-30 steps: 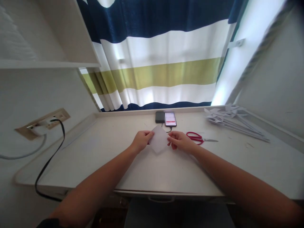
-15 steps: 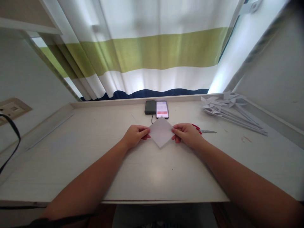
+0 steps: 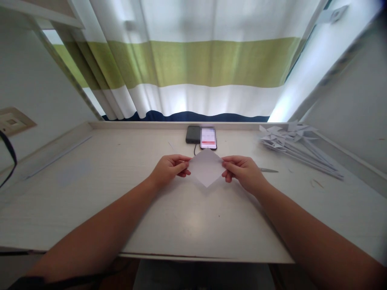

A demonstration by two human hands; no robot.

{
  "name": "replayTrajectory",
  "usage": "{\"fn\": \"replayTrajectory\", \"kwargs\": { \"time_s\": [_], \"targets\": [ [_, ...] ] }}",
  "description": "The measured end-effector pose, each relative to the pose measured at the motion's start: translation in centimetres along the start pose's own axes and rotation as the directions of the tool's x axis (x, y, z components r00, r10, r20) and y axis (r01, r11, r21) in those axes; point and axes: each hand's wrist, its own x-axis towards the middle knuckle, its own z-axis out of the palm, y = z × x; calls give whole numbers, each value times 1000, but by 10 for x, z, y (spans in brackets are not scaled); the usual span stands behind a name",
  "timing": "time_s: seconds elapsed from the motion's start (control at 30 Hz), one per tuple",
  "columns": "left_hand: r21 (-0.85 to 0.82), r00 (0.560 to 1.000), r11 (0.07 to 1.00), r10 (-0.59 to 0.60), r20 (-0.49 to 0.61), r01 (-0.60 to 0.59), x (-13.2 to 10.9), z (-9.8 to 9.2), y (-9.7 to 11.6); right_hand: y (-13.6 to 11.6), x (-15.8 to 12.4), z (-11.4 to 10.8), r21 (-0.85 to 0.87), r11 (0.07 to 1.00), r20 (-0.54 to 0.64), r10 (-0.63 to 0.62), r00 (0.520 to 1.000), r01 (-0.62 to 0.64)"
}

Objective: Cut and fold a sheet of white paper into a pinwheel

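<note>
A small white square of paper point(image 3: 207, 168) is held up like a diamond, one corner pointing toward me, above the desk. My left hand point(image 3: 173, 167) pinches its left corner between thumb and fingers. At the opposite corner, my right hand point(image 3: 242, 169) has the same kind of pinch. Just beyond the paper's far corner lie a phone point(image 3: 208, 138) with a lit, blurred screen and a dark grey box-shaped device point(image 3: 193, 134) with a short cable. Scissors point(image 3: 269, 170) lie past my right hand, which hides their handles; only the blades show.
A bundle of folded white paper pinwheel shapes on long paper sticks point(image 3: 302, 147) lies at the back right. Small scraps point(image 3: 318, 183) sit near it. A thin white strip point(image 3: 59, 157) lies at the left. Behind the white desk point(image 3: 169, 225) hangs a striped curtain point(image 3: 187, 64).
Both hands have drawn slightly apart and the paper appears lifted a little. The scissors' red handles have gone out of sight behind my right hand. The camera view has shifted slightly.
</note>
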Motion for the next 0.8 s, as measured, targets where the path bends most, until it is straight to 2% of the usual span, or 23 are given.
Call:
{"fn": "replayTrajectory", "kwargs": {
  "time_s": [0.17,0.23,0.3,0.37,0.47,0.57,0.63,0.7,0.8],
  "targets": [
    [-118,999,992,-35,0,35,0,0,-1,4,0,-3,27,995,64,-99,993,97],
    [-187,995,978,-78,56,87,-1,-1,0,4,-1,-4,22,991,88,-132,987,131],
    [-258,977,951,-126,174,169,-2,-1,1,2,-2,-4,9,987,114,-158,981,158],
    [-290,926,916,-177,333,279,-4,1,1,-1,-5,-2,-3,985,147,-169,975,171],
    [-260,817,875,-224,531,409,-11,10,1,-5,-10,4,-61,981,243,-163,956,183],
    [-175,723,880,-234,650,442,-20,20,3,-6,-14,11,-169,963,352,-141,925,211],
    [-106,684,896,-248,686,431,-25,24,5,-6,-15,15,-205,953,383,-133,914,224],
    [-80,681,905,-254,687,419,-27,26,6,-5,-15,17,-210,951,383,-134,914,227],
    [-111,715,908,-237,658,403,-27,26,7,-6,-14,18,-198,956,342,-140,929,217]
  ]
}}
